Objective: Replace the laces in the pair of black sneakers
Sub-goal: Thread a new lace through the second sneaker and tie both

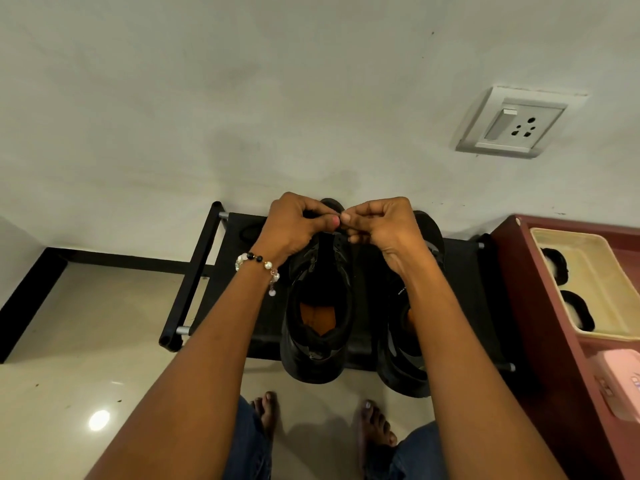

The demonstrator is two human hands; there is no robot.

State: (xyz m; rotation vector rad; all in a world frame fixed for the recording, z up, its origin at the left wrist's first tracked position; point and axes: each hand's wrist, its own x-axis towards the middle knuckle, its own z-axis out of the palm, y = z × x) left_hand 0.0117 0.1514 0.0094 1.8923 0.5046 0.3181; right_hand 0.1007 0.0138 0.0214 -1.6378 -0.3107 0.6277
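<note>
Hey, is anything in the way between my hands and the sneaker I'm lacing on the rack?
Nothing visible. Your left hand and right hand are already at the toe end of the left sneaker, fingertips pinched together over its eyelets. The other sneaker sits clear beside it.

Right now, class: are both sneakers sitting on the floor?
No: both sneakers rest on the black rack, heels overhanging its front edge above the floor.
</note>
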